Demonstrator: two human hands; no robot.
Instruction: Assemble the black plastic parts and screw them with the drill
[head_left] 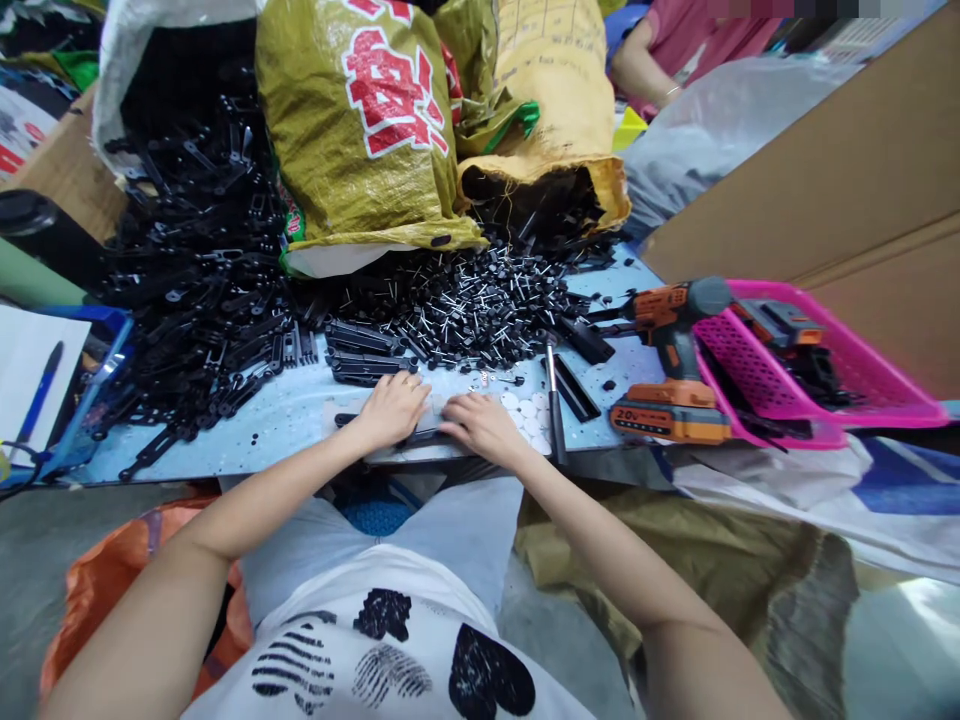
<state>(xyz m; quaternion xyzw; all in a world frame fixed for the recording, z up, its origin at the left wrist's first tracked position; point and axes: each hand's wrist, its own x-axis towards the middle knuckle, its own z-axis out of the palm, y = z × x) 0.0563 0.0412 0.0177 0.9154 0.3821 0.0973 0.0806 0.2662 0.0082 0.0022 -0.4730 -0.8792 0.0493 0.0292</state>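
A long black plastic part [426,436] lies at the table's front edge, partly hidden by my hands. My left hand [391,410] is closed over it with bent fingers. Close by on the right, my right hand [481,428] has its fingers drawn together at the part's end; what they pinch is hidden. Several black plastic arms [364,352] lie stacked just behind my left hand. White round discs [531,415] are spread beside my right hand, and a screwdriver-like tool [554,400] with a metal shaft and dark handle lies to their right.
Black-headed screws or pins [472,305] are heaped behind my hands. A larger pile of black parts [202,290] covers the left. Sacks [352,130] stand at the back. An orange cordless drill [671,360] and pink basket [885,385] stand right. Another person's arm [645,65] shows beyond.
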